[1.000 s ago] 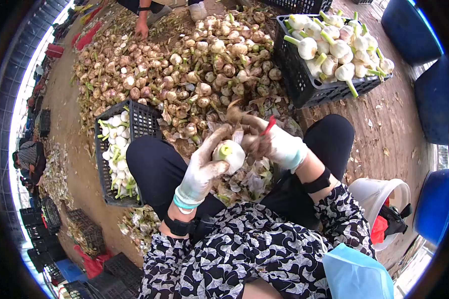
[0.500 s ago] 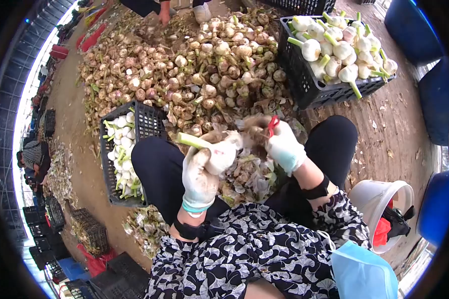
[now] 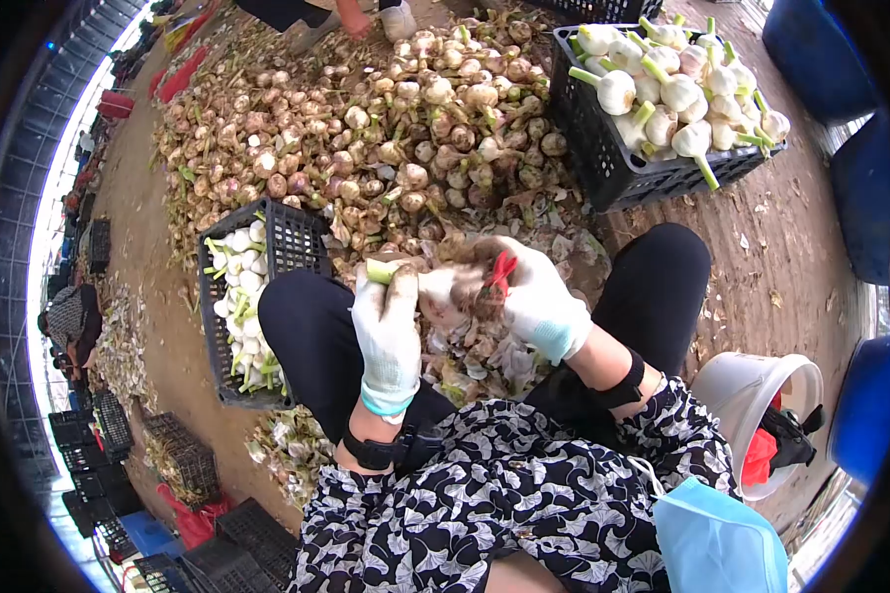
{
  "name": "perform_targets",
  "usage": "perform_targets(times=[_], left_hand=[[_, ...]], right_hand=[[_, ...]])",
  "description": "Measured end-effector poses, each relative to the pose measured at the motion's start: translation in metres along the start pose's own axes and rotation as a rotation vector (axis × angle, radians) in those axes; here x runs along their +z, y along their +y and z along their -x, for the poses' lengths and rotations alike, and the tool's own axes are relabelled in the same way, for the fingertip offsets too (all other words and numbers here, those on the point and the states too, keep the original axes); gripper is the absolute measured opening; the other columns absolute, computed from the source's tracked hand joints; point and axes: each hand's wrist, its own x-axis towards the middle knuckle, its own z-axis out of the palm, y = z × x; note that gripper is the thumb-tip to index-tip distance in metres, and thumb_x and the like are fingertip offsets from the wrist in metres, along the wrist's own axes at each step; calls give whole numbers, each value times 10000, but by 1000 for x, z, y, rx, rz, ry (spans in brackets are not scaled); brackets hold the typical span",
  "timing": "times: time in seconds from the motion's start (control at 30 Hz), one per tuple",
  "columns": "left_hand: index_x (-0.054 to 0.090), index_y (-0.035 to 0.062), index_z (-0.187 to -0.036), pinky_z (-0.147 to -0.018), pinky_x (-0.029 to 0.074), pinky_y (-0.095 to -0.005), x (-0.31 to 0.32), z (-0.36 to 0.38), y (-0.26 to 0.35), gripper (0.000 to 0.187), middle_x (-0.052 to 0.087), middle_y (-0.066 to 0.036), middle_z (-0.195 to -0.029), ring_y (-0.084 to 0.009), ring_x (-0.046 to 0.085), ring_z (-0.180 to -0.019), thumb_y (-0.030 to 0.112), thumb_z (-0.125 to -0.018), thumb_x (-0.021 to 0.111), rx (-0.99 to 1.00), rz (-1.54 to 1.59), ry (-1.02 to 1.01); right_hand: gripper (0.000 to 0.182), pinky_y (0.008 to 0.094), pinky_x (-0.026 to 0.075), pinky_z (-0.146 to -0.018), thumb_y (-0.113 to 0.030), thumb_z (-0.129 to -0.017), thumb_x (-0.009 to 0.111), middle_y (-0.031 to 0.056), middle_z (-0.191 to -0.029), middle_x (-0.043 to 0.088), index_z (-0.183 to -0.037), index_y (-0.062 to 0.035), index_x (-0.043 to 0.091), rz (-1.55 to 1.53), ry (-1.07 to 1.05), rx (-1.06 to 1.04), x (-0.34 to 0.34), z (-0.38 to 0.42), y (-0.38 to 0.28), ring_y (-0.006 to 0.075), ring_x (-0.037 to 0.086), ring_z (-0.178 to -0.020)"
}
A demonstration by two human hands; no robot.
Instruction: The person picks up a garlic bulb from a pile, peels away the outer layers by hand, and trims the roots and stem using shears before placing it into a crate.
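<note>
My left hand (image 3: 388,331), in a soiled white glove, is closed round a garlic bulb (image 3: 439,295) in front of my knees. The bulb's cut green stem pokes out on the left, above my thumb. Against the bulb's right side is my right hand (image 3: 542,306), gloved too, its brown-stained fingers curled and partly blurred. A red strip is tied round a finger of that glove. Whatever the right fingers grip is hidden. Below both hands lie loose garlic skins (image 3: 494,356). Beyond them spreads a large heap of unpeeled garlic (image 3: 366,148).
A black crate (image 3: 603,163) of cleaned garlic stands at the upper right, another crate (image 3: 297,237) by my left knee. To my right are a white bucket (image 3: 737,381) and blue barrels (image 3: 865,198). A co-worker's hand (image 3: 354,18) reaches in at the top.
The bulb has turned and tipped, with its stem now nearer my left thumb. My right hand has moved left, up against the bulb. The co-worker's hand has shifted right.
</note>
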Motion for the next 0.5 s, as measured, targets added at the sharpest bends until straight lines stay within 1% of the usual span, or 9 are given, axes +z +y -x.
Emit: perform_targets(times=[0.03, 0.1, 0.17, 0.23, 0.3, 0.37, 0.4, 0.43, 0.5], left_hand=[[580, -30, -1033, -693, 411, -230, 1, -1, 2, 290, 600, -53, -854, -109, 535, -782, 208, -931, 450, 2, 1, -1], [586, -32, -993, -732, 399, -238, 3, -2, 10, 286, 600, -56, -879, -108, 526, -814, 217, -922, 463, -104, 128, 10], [589, -22, -972, -796, 412, -270, 8, -2, 12, 277, 606, -80, -910, -146, 549, -847, 221, -914, 471, -97, 208, 15], [596, -7, -964, -867, 438, -325, 4, -6, 8, 246, 613, -89, -942, -201, 571, -935, 198, -897, 477, -115, 610, -6], [608, 15, -975, -866, 492, -408, -7, -10, 1, 255, 636, -100, -988, -281, 605, -961, 217, -860, 505, -404, 1183, -103], [620, 32, -971, -843, 500, -415, -6, -18, 6, 273, 651, -109, -987, -283, 624, -922, 254, -852, 517, -472, 1307, -121], [620, 32, -971, -843, 500, -415, -6, -18, 5, 273, 651, -109, -987, -283, 624, -922, 254, -852, 517, -477, 1306, -121], [608, 62, -893, -844, 493, -439, -4, -22, 3, 211, 647, -100, -980, -277, 619, -933, 244, -863, 506, -537, 1272, -46], [590, 102, -794, -856, 476, -471, 0, -27, -4, 199, 645, -108, -1006, -280, 603, -979, 243, -875, 476, -557, 1231, -27]], right_hand=[[272, 317, 482, -697, -136, -783, 667, 94, -776, 625, -1002, -4, 575, -292, 1, 179, -1, -2, -2, 185, 606, -764], [212, 346, 477, -664, -68, -779, 618, 131, -766, 601, -975, -6, 568, -154, 76, 32, -5, -5, 0, 273, 609, -732], [172, 333, 474, -652, -19, -766, 578, 136, -780, 598, -937, -3, 566, 414, 61, -273, -11, 1, -18, 290, 595, -707], [120, 340, 478, -608, -30, -754, 553, 161, -741, 586, -870, -12, 580, 211, 57, -90, -34, -16, 31, 323, 580, -667], [108, 342, 484, -581, -56, -757, 536, 205, -748, 600, -829, -7, 599, 69, 427, 59, -71, -33, 37, 350, 589, -683], [127, 348, 493, -597, -76, -754, 522, 227, -751, 608, -796, -2, 617, 383, -192, -188, -68, -26, 44, 358, 598, -686], [144, 369, 497, -635, -90, -736, 515, 224, -739, 612, -770, -8, 628, 784, -394, -45, -62, -12, 36, 377, 600, -680], [171, 399, 497, -680, -89, -712, 517, 221, -717, 607, -823, -26, 631, 824, -384, 238, -52, -8, 10, 390, 598, -689], [219, 419, 494, -703, -108, -703, 544, 220, -773, 617, -898, -48, 624, 827, -226, 151, -65, -10, -12, 387, 604, -748]])
